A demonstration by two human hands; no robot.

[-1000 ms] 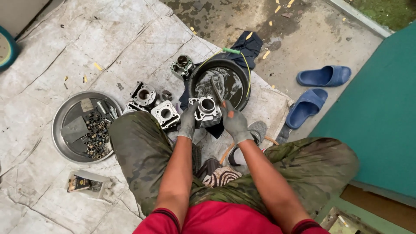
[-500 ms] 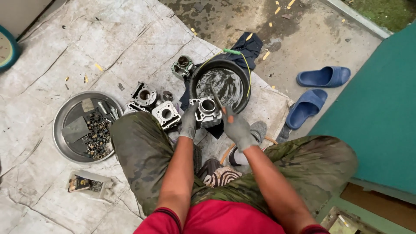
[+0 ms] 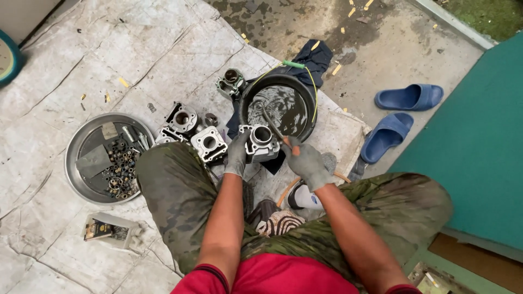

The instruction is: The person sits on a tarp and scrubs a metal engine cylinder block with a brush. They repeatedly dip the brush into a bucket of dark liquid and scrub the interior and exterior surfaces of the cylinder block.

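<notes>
Squatting on a tarp point(image 3: 136, 49) over the floor, knees wide, keeping the work low between them. Left hand point(image 3: 238, 153), gloved, gripping the finned side of a cylinder point(image 3: 260, 142), its grip clamped on the metal and holding the bore facing up at the near rim of the basin point(image 3: 311, 103), so drips are falling toward the dark liquid rather than onto the tarp. Right hand point(image 3: 306, 163), also gloved, closed around the handle of a brush point(image 3: 273, 126), the thin shaft slanting up and left past the cylinder's bore toward the liquid; hard to tell whether the tip is dipping in or hovering just above. Lying in a cluster just left of the cylinder, within easy reach: more engine parts point(image 3: 196, 130), one more point(image 3: 230, 81) sitting at the basin's far left edge. Sitting further left, a round tray point(image 3: 76, 163) gathering small bolts and bits so nothing is scattering. Resting near the left knee, a small box point(image 3: 103, 230). Lying well apart on the wet concrete to the right, two blue slippers point(image 3: 395, 117).
</notes>
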